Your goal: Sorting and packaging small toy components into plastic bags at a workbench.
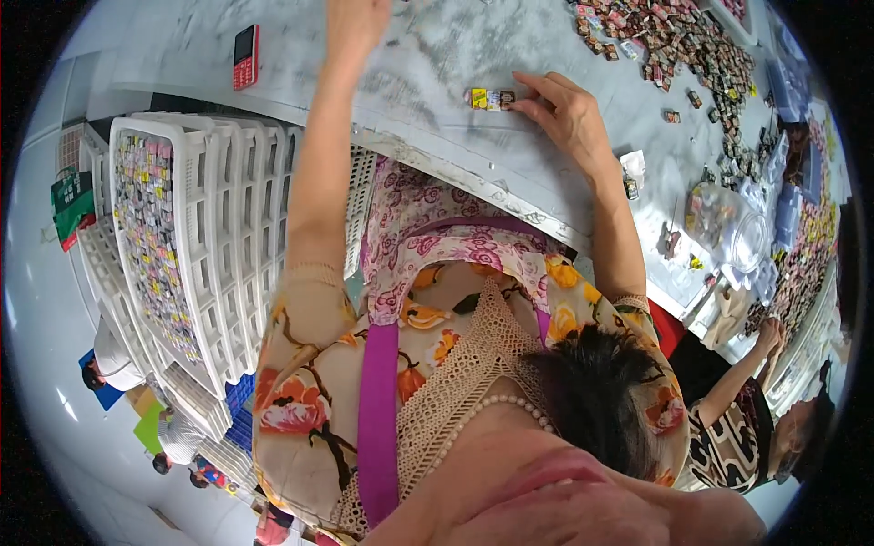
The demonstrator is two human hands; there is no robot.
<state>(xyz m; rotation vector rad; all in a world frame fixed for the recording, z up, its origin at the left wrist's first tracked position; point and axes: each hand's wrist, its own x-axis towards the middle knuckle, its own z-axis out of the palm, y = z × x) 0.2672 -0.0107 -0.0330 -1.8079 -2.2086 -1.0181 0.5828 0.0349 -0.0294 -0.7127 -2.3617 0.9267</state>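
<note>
A short row of small square printed pieces (492, 100), yellow at its left end and dark at its right, lies on the grey-white table (428, 136). Just right of that row is my right hand (564, 109), thumb and forefinger apart. Its thumb tip is at the dark end, and whether it touches I cannot tell. My left hand (360, 14) reaches far over the table and is cut off by the upper edge, so its fingers are hidden. Loose small printed pieces (655, 36) form a heap at the far right.
A red phone (246, 58) lies at the table's left. Stacked white crates (196, 227), the outer one full of small pieces, stand below it. Clear plastic bags (728, 223) and a crumpled white scrap (633, 164) lie to the right. A co-worker's hands (770, 337) are at another heap.
</note>
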